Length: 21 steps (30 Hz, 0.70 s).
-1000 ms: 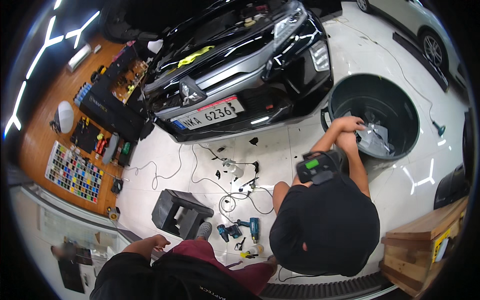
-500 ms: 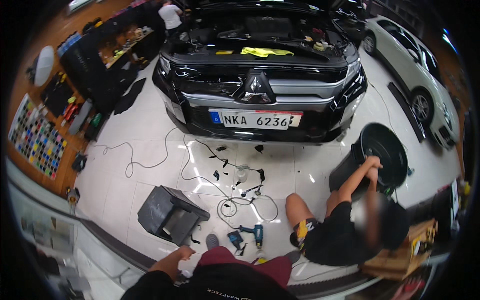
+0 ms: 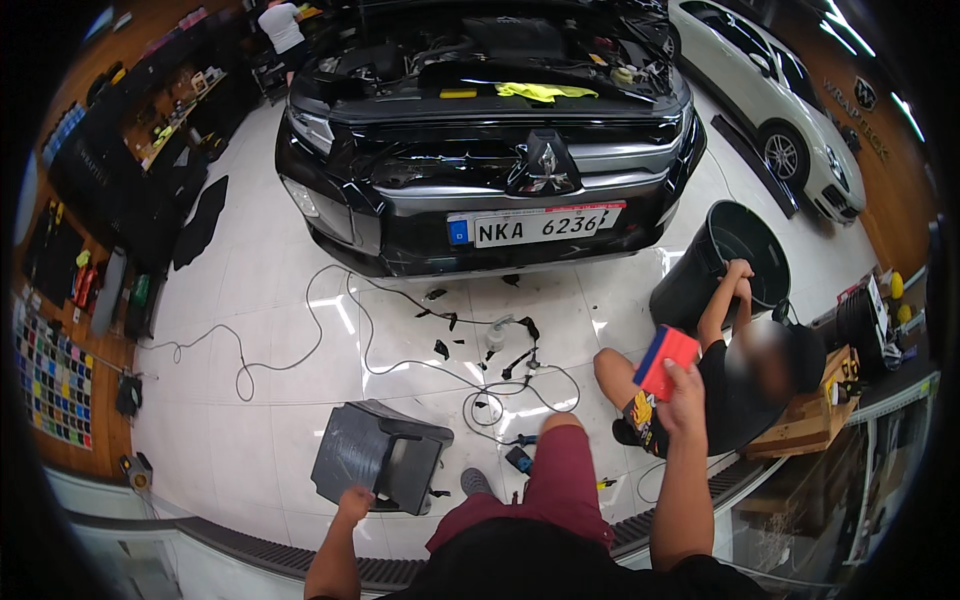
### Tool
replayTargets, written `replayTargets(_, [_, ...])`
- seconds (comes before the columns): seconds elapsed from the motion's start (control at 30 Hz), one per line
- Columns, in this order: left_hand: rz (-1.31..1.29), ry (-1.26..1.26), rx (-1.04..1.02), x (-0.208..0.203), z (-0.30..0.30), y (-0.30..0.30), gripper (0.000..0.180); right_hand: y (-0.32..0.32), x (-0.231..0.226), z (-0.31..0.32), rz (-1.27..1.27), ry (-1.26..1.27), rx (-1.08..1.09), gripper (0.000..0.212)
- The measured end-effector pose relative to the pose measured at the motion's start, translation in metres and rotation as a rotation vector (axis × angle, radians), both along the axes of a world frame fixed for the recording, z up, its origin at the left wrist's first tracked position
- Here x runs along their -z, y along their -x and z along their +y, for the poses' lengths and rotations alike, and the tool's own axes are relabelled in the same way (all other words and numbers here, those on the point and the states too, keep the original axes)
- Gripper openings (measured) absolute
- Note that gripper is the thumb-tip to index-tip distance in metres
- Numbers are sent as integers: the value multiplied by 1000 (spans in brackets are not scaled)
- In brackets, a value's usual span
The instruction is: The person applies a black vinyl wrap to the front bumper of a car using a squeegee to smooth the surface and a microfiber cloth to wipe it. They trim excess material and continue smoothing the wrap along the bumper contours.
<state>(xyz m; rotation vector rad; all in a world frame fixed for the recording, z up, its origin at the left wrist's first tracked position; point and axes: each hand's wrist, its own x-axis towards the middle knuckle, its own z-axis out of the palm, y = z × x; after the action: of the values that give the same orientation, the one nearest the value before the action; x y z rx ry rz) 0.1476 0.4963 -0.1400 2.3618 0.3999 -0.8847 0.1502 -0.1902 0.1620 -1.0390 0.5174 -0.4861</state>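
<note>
A flat red squeegee (image 3: 667,362) with a dark blue edge is held up by my right hand (image 3: 684,398), thumb across its face, in front of the co-worker's legs. My left hand (image 3: 354,502) is low on the left with its fingers curled; what they hold, if anything, is hidden. It overlaps the near edge of a dark grey plastic step stool (image 3: 345,455), and I cannot tell if they touch. Ahead stands a black vehicle (image 3: 420,262) with its bonnet up and a yellow-green cloth (image 3: 545,92) on the front of its engine bay.
At the right a person (image 3: 745,410) crouches, hands at a large black bin (image 3: 680,262). Cables (image 3: 365,345), black scraps (image 3: 441,348) and a blue power tool (image 3: 519,459) lie on the floor. A light-coloured car (image 3: 800,110) stands behind. Another person (image 3: 281,30) is far left.
My right hand has come into view, raised with the red squeegee. The view has shifted, and my knee now covers part of the floor by the power tool.
</note>
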Motion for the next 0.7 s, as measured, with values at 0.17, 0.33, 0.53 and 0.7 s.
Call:
replayTargets(0.17, [-45,-30,150,-46,-1,-45,44,-26,53,42,76,-169,1,32])
replayTargets(0.33, [-401,40,213,-85,-14,-169,42,-103,73,63,60,-168,-63,35])
replayTargets(0.53, [-728,93,506,-231,-137,-380,34,-202,87,42,88,-176,-87,36])
replayTargets(0.7, [-1000,160,907,-336,-276,-520,31,-282,90,41,103,-121,-61,36])
